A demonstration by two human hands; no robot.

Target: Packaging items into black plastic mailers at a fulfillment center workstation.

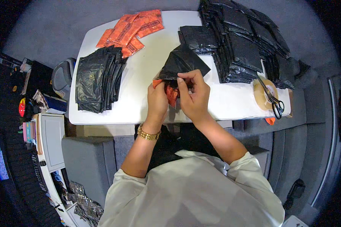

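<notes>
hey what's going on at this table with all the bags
A person at a white table has both hands on one black plastic bag with an orange packet at its mouth. The left hand keeps a grip on the packet and the bag's lower edge, while the right hand pinches the bag's opening. A pile of black bags lies to the left, more orange packets at the far edge, and taller stacks of folded black bags to the right, beside a tape roll and scissors.
</notes>
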